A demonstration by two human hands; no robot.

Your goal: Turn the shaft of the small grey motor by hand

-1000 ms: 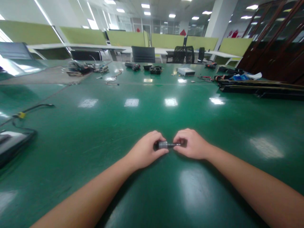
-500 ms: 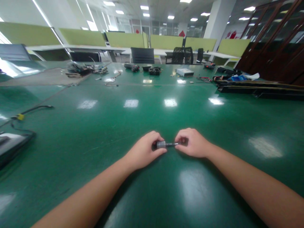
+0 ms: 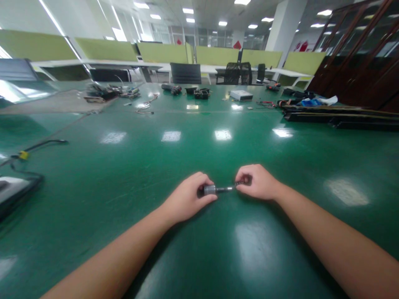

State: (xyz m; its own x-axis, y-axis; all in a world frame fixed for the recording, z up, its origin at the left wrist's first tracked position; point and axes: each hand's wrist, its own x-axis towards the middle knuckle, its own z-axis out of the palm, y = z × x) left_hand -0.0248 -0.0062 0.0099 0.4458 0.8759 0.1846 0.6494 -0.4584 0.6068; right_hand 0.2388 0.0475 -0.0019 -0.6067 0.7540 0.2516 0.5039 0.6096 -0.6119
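Observation:
My left hand (image 3: 187,198) is closed around the grey cylindrical handle of a screwdriver-like tool (image 3: 210,189). Its thin metal shaft points right, level and just above or on the green table; which of these, I cannot tell. Off the tip of the shaft, a small gap away, my right hand (image 3: 256,182) pinches a small dark piece (image 3: 239,183) between thumb and fingers. The piece is mostly hidden by the fingers, so its kind is unclear.
Both forearms reach over a glossy green table (image 3: 140,162). A device with a black cable (image 3: 18,191) lies at the left edge. Electronics parts, a white box (image 3: 241,95) and long black strips (image 3: 339,116) lie toward the far side. Chairs stand beyond.
My right hand has moved right and slightly up, away from the shaft's tip, with the small dark piece in its fingers. My left hand keeps its hold on the tool.

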